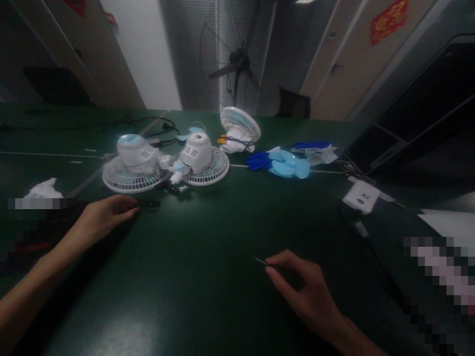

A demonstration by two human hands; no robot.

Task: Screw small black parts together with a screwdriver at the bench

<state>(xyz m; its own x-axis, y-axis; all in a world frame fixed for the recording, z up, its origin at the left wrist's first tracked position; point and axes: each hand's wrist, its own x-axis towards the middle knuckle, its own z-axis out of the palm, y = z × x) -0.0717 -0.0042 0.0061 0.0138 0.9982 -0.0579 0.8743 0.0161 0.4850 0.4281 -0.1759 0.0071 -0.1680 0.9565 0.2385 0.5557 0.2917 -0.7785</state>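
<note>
One slim metallic piece point(260, 260), too small and dim to identify, pinched at thumb and forefinger tips of the right hand point(299, 284); its near end hidden by them. One small black item point(150, 203), barely distinct from the dark green tabletop point(208, 306), at the fingertips of the left hand point(107, 213); whether gripped, cannot tell. Left hand: reached forward, thumb and fingers slightly parted, forearm cut off by the left edge. Right hand: remaining fingers mostly hidden, forearm cut off below. Two white fan heads point(135, 155), grilles down, beyond the left hand.
</note>
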